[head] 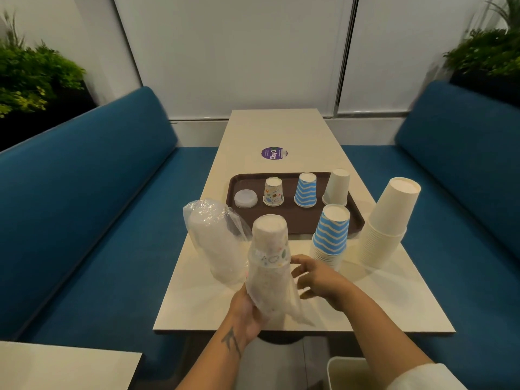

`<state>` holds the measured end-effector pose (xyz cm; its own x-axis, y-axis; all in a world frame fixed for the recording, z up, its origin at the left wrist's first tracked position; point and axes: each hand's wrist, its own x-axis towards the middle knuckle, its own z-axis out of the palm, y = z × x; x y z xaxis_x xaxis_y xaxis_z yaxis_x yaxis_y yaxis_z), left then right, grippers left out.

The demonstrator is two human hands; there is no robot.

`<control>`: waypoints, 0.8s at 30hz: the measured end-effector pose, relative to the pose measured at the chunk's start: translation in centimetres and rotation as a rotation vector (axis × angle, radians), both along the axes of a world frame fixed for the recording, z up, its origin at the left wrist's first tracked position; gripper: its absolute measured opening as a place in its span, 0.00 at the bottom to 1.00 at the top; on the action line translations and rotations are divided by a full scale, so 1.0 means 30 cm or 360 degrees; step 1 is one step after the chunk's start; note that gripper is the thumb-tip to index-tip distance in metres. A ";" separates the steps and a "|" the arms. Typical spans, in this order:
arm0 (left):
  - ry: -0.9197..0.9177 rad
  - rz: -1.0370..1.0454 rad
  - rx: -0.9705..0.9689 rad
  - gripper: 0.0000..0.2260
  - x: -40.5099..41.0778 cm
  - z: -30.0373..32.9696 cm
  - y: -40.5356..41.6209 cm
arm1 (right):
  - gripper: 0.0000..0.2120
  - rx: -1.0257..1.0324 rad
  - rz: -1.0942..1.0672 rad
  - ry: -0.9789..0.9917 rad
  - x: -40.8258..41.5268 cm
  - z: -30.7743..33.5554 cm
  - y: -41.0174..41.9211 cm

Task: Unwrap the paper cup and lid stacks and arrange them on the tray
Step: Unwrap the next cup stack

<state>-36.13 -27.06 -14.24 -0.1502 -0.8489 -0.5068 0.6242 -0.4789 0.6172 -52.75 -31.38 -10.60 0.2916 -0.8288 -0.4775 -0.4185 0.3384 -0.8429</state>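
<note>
My left hand [247,313] grips the lower end of a stack of patterned paper cups [269,249], held upside down and still sheathed in thin plastic wrap [292,308]. My right hand [315,280] is beside the stack with fingers curled at the wrap's edge. A wrapped stack of clear lids [216,240] lies to the left. The brown tray [292,220] holds a lid [245,198], a patterned cup [273,191], a blue striped cup [306,190] and a plain white cup [336,187].
An unwrapped blue striped cup stack [330,235] and a tall plain white cup stack [387,223] stand on the table [394,305] to the right. A purple sticker [273,153] is beyond the tray. Blue benches flank the table; a white bin [351,372] sits below.
</note>
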 end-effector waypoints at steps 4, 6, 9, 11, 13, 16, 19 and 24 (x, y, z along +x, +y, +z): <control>-0.0117 -0.0087 -0.0040 0.18 0.008 0.017 0.010 | 0.31 0.0065 0.0081 -0.0220 0.026 -0.016 0.015; -0.0196 -0.0150 -0.0020 0.17 0.017 0.014 0.010 | 0.34 0.0029 0.0107 -0.0250 0.035 -0.030 0.023; -0.0346 -0.0288 0.0012 0.16 0.016 0.021 0.012 | 0.38 -0.0175 0.0064 -0.0278 0.057 -0.049 0.034; -0.0527 -0.0294 0.0106 0.19 0.003 -0.002 0.004 | 0.41 -0.0296 0.0026 -0.0318 0.072 -0.067 0.032; -0.0717 -0.0280 0.0159 0.20 0.001 -0.024 -0.011 | 0.40 -0.0350 0.0011 -0.0294 0.079 -0.080 0.026; -0.1260 -0.0470 0.0078 0.09 0.021 -0.032 -0.030 | 0.34 -0.0371 -0.0044 -0.0217 0.073 -0.109 0.022; -0.1560 -0.0405 0.0029 0.05 0.052 -0.011 -0.040 | 0.32 -0.0386 -0.0116 -0.0173 0.067 -0.151 0.019; -0.1821 -0.0302 -0.0176 0.08 0.076 0.038 -0.037 | 0.21 -0.0461 -0.0204 -0.0012 0.070 -0.217 0.009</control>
<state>-33.85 -28.18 -13.09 0.2175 -0.9100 -0.3530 -0.4003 -0.4130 0.8180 -50.66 -31.12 -17.10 0.1786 -0.9602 -0.2146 -0.3810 0.1336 -0.9149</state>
